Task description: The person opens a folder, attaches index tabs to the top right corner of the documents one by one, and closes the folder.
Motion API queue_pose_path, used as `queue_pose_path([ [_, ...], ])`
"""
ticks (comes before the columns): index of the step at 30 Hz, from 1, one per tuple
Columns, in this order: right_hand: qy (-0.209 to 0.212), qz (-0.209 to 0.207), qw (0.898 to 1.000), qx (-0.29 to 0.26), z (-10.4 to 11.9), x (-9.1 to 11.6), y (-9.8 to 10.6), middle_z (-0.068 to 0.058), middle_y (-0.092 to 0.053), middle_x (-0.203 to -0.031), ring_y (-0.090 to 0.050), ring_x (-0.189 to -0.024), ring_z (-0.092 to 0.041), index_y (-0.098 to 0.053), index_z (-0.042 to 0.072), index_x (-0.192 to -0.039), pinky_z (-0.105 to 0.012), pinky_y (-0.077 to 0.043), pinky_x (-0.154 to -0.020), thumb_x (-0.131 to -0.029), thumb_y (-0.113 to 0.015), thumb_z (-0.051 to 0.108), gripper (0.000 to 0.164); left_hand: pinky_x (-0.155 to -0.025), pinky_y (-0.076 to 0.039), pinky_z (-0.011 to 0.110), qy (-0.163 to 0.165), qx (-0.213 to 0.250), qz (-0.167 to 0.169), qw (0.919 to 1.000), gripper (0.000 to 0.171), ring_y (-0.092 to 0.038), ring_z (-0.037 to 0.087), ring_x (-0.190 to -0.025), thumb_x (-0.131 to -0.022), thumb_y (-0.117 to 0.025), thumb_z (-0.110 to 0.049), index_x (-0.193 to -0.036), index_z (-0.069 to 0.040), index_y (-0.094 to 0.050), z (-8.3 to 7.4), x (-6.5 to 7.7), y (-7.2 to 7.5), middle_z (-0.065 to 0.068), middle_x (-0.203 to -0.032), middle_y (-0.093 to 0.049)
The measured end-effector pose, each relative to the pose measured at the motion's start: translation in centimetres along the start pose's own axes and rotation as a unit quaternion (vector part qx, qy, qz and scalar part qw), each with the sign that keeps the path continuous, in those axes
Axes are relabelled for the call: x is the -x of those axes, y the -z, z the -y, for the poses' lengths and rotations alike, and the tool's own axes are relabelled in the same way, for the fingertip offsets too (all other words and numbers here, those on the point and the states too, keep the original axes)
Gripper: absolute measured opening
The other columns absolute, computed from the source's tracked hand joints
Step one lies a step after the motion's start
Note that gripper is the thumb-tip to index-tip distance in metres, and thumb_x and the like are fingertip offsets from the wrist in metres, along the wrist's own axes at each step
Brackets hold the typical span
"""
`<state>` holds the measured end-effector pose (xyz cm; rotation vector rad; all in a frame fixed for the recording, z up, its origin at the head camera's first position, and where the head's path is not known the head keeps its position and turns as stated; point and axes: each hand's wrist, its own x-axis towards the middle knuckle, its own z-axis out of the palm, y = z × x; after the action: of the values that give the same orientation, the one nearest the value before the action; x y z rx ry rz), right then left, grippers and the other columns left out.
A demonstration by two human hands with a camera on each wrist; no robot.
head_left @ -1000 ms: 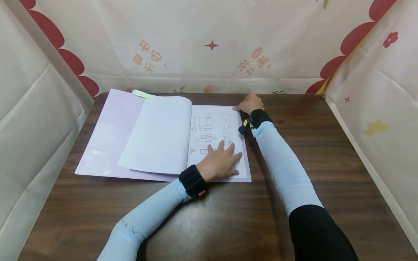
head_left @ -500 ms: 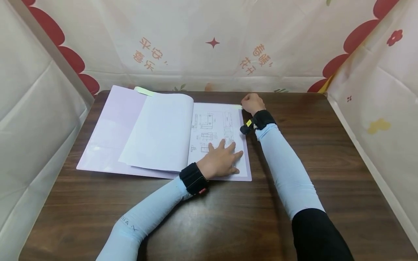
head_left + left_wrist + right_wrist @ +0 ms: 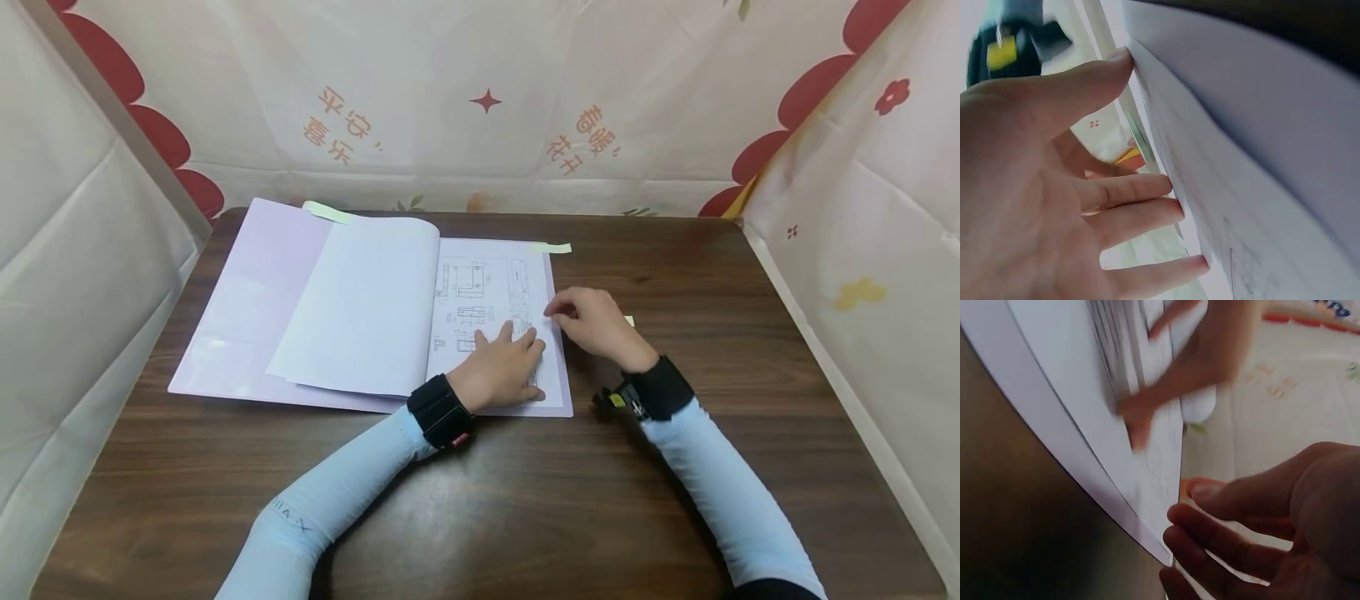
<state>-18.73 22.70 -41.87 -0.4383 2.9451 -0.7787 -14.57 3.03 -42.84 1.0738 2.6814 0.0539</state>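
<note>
In the head view a lilac folder lies open, with a white sheet turned to the left and a printed drawing page on the right. My left hand rests flat on the drawing page, fingers spread, fingertips against the paper in the left wrist view. Over the page's right edge hovers my right hand, its fingers loosely bent; in the right wrist view nothing shows between them. A pale green sticky tab sticks out from the page's top right corner. Another green tab is on the turned sheet.
A small pale yellow-green piece peeks out behind the right hand. The brown wooden table carries everything. Printed cloth hangs at the back and both sides.
My right hand has left the page's top right corner and come down toward me, uncovering the green tab there. My left hand stays on the page.
</note>
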Motion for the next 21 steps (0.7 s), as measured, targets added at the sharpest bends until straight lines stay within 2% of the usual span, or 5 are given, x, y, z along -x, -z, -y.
queue_pose_path([
  [9,0.046,0.018,0.998,0.025,0.6,2.2,-0.8,-0.011,-0.077,-0.099,-0.061,-0.078,-0.021,-0.079,0.004,-0.103,-0.034,-0.049,-0.073,-0.096,-0.061,0.003,0.019,-0.102,-0.051,0.056,-0.004,0.016,-0.02,0.9997,0.061,-0.052,0.029,-0.129,-0.096,-0.067,-0.053,-0.142,-0.014,-0.058,1.0,0.9,0.6,0.009,-0.151,-0.053],
  [14,0.049,0.022,0.998,0.034,0.6,2.4,-0.9,-0.012,-0.076,-0.101,-0.062,-0.082,-0.024,-0.079,0.004,-0.103,-0.035,-0.048,-0.073,-0.095,-0.066,0.006,0.016,-0.107,-0.05,0.052,0.017,0.029,-0.098,0.9946,0.06,-0.049,0.034,-0.139,-0.098,-0.065,-0.052,-0.143,-0.014,-0.058,3.9,4.6,1.3,0.013,-0.152,-0.053],
  [17,0.044,0.02,0.998,0.035,0.7,2.6,-1.2,-0.013,-0.075,-0.104,-0.063,-0.086,-0.027,-0.079,0.004,-0.103,-0.036,-0.049,-0.076,-0.092,-0.071,0.005,0.014,-0.11,-0.046,0.059,0.069,0.024,-0.212,0.9745,0.058,-0.04,0.041,-0.147,-0.1,-0.064,-0.046,-0.144,-0.009,-0.057,7.7,8.7,1.6,0.019,-0.155,-0.049],
  [19,0.038,0.015,0.999,0.035,0.8,2.7,-1.5,-0.014,-0.075,-0.105,-0.063,-0.088,-0.028,-0.078,0.004,-0.103,-0.037,-0.05,-0.076,-0.09,-0.074,0.003,0.014,-0.104,-0.047,0.063,0.124,0.021,-0.289,0.9492,0.059,-0.043,0.045,-0.142,-0.099,-0.066,-0.044,-0.142,-0.003,-0.057,11.1,11.8,1.2,0.024,-0.149,-0.052],
  [21,0.035,0.01,0.999,0.035,0.9,2.8,-1.8,-0.014,-0.075,-0.104,-0.062,-0.087,-0.028,-0.078,0.004,-0.102,-0.036,-0.049,-0.075,-0.087,-0.076,0.002,0.015,-0.1,-0.045,0.069,0.21,0.031,-0.32,0.9233,0.067,-0.041,0.049,-0.14,-0.098,-0.066,-0.049,-0.143,-0.001,-0.053,14.7,15.3,0.7,0.028,-0.147,-0.051],
])
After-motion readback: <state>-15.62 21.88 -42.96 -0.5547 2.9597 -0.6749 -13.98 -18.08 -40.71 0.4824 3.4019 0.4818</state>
